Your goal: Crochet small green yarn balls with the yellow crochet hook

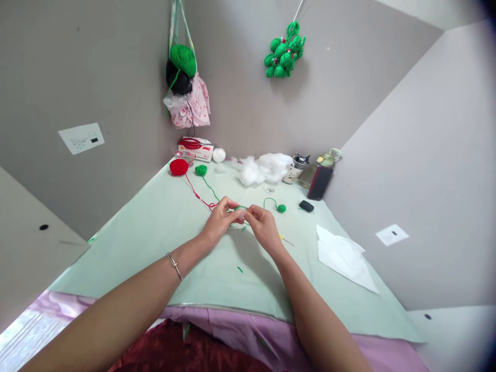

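Observation:
My left hand (221, 221) and my right hand (262, 226) meet over the middle of the table, both closed in a pinch. Between their fingertips is a small green crochet piece (241, 208) with a tuft of whitish stuffing at it; the fingers hide most of its shape. Beneath the hands, a pale round object shows only in part. Red yarn from a red ball (179, 167) and green yarn from a small green ball (201, 170) run towards my left hand. Right of my right hand lies a yellow-handled needle or hook (287, 240), partly hidden.
White stuffing (265, 168) is heaped at the back, beside a pen cup (294, 170) and a propped phone (321, 182). A small green crochet ball (281, 208), a black case (306, 206) and white paper (344, 258) lie to the right. Green crochet pieces (284, 54) hang on the wall.

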`<action>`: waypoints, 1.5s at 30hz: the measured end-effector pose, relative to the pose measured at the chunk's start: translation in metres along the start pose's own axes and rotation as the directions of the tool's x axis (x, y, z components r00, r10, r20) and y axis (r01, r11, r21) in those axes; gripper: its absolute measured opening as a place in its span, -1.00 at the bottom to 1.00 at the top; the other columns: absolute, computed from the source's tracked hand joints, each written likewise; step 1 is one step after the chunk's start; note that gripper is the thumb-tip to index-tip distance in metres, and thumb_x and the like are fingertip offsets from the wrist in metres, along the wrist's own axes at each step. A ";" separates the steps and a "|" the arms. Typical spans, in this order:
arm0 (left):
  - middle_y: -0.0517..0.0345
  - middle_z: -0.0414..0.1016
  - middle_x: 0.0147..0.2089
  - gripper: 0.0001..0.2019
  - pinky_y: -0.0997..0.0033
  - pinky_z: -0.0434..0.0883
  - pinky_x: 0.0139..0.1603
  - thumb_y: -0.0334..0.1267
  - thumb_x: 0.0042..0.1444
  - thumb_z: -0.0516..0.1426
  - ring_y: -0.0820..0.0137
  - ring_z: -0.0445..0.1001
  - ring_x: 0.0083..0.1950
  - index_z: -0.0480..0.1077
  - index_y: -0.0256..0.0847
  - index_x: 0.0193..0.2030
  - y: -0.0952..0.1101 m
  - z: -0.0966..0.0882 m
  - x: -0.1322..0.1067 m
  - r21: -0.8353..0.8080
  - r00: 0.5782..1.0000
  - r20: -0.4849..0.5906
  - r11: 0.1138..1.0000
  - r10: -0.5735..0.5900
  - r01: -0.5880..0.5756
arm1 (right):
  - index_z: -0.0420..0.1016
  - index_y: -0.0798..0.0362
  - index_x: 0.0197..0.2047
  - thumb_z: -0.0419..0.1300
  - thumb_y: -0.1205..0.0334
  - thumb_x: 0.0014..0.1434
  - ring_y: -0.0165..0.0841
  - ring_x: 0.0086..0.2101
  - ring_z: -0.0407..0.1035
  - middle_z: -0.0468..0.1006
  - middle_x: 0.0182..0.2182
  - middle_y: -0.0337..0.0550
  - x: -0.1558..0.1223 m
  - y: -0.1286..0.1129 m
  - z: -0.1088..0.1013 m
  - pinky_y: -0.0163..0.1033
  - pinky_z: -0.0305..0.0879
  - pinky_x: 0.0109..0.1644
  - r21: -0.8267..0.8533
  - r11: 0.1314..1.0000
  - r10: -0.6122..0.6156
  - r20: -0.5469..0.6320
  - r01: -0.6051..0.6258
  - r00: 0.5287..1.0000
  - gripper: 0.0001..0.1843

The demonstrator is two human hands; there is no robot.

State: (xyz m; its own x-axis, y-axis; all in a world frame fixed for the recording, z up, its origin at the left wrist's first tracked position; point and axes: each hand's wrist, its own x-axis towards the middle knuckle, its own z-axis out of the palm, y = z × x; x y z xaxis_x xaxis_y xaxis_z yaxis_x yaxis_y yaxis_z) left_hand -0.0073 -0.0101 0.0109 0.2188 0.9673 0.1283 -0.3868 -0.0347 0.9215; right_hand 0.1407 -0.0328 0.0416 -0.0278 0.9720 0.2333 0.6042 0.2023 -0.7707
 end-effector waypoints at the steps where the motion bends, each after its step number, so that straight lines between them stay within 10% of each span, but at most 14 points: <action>1: 0.30 0.48 -0.33 -0.75 0.37 0.53 -0.20 -0.24 0.10 0.36 0.46 0.53 -0.37 0.34 -0.17 -0.28 -0.002 -0.001 0.002 0.013 1.000 -0.009 1.000 0.006 -0.006 | 0.30 -0.01 -0.52 0.11 0.02 0.26 -0.42 -0.55 0.06 0.19 -0.64 -0.37 -0.002 -0.002 0.000 -0.28 -0.01 -0.44 -0.001 1.000 -0.013 0.014 0.013 1.000 -0.64; 10: -0.04 0.54 0.12 -0.66 0.11 0.60 -0.04 -0.13 0.36 0.21 0.23 0.58 -0.01 0.45 -0.24 0.18 -0.011 -0.007 0.007 0.119 0.993 -0.114 0.992 -0.014 0.028 | 0.38 -0.02 -0.49 0.14 0.22 0.22 -0.36 -0.53 0.14 0.35 -0.62 -0.30 -0.011 -0.012 0.019 -0.25 -0.03 -0.35 -0.081 0.996 -0.049 0.005 0.049 0.999 -0.76; 17: 0.26 0.50 -0.26 -0.79 0.34 0.54 -0.11 -0.24 0.12 0.34 0.42 0.57 -0.27 0.38 -0.17 -0.25 -0.002 0.002 -0.002 0.016 0.997 -0.067 0.999 0.032 -0.031 | 0.31 -0.01 -0.54 0.14 -0.02 0.24 -0.42 -0.56 0.10 0.32 -0.63 -0.33 0.000 -0.001 0.008 -0.28 0.00 -0.44 0.004 0.999 0.039 -0.036 -0.039 0.999 -0.61; 24: 0.24 0.51 -0.28 -0.78 0.35 0.54 -0.22 -0.19 0.20 0.33 0.44 0.54 -0.34 0.41 -0.21 -0.18 -0.008 -0.002 0.001 0.066 0.998 -0.042 0.997 0.054 -0.051 | 0.30 -0.02 -0.52 0.11 0.03 0.26 -0.39 -0.52 0.14 0.28 -0.61 -0.32 -0.002 -0.005 0.005 -0.28 0.06 -0.39 0.032 0.999 -0.016 0.001 0.016 1.000 -0.65; 29: -0.02 0.55 0.08 -0.69 0.16 0.60 -0.09 -0.14 0.37 0.21 0.27 0.58 -0.06 0.46 -0.25 0.15 -0.014 -0.004 0.008 0.149 0.993 -0.085 0.987 0.079 -0.066 | 0.40 -0.02 -0.46 0.10 0.17 0.25 -0.35 -0.51 0.16 0.33 -0.59 -0.29 -0.013 -0.014 0.015 -0.24 0.06 -0.33 0.024 0.999 -0.047 0.001 0.047 0.999 -0.76; 35: 0.30 0.48 -0.39 -0.82 0.37 0.50 -0.21 -0.26 0.21 0.30 0.42 0.51 -0.35 0.36 -0.15 -0.18 -0.007 0.004 0.001 0.113 0.983 -0.098 0.983 0.157 -0.146 | 0.34 -0.01 -0.47 -0.01 -0.03 0.33 -0.40 -0.56 0.09 0.29 -0.61 -0.31 -0.005 -0.010 0.013 -0.28 0.07 -0.44 0.115 0.993 0.015 0.007 -0.016 1.000 -0.59; 45: 0.26 0.50 -0.26 -0.75 0.35 0.51 -0.19 -0.16 0.12 0.34 0.44 0.55 -0.34 0.36 -0.18 -0.25 0.001 -0.002 -0.002 0.068 0.996 -0.031 0.995 0.080 -0.078 | 0.28 0.00 -0.51 0.08 -0.02 0.31 -0.41 -0.53 0.15 0.36 -0.60 -0.29 -0.004 -0.004 0.006 -0.28 0.03 -0.38 -0.033 0.999 -0.001 -0.036 0.000 0.999 -0.59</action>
State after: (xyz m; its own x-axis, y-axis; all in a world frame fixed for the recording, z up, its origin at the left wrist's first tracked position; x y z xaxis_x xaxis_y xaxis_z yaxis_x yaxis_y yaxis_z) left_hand -0.0103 -0.0118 0.0104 0.1591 0.9688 0.1899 -0.3405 -0.1267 0.9317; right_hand 0.1336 -0.0371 0.0395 0.0004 0.9669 0.2550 0.6301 0.1977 -0.7509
